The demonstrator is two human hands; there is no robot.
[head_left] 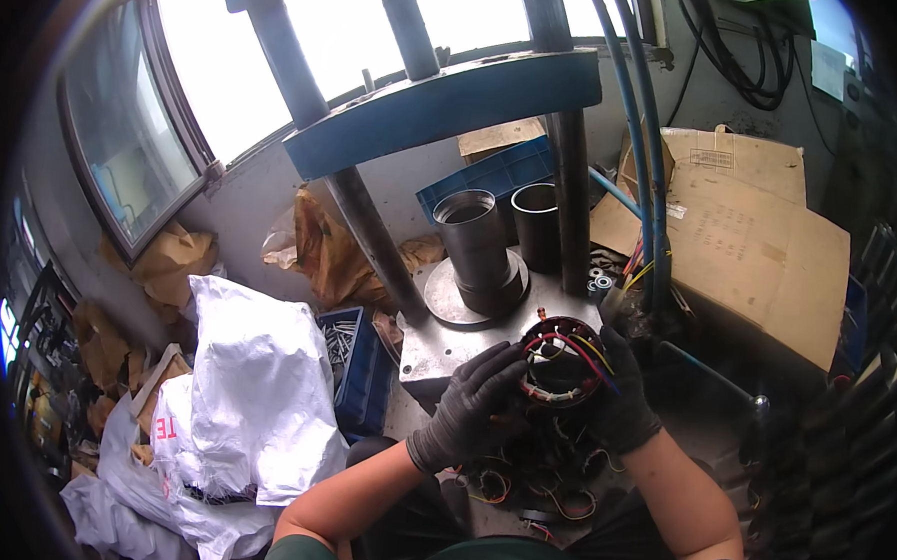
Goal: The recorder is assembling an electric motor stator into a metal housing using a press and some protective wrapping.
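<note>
A round motor stator (556,394) with dark windings, white lacing and red, yellow and blue lead wires is held between both hands at the front edge of the press bed (443,358). My left hand (473,403), in a dark glove, presses its fingers against the stator's left side. On the opposite side, my right hand (626,396), also gloved, grips the rim; some of its fingers are hidden. Just beyond, a steel cylinder (475,253) stands upright on a round plate on the bed. Below my hands lie several dark parts with coloured wires (532,484).
A blue press crosspiece (446,108) on steel columns spans above. Behind the bed stands another open cylinder (538,229). White sacks (259,372) and a blue crate (366,382) of metal pins lie left. Rightward are hoses (657,179), cardboard (750,258) and a knobbed lever (710,372).
</note>
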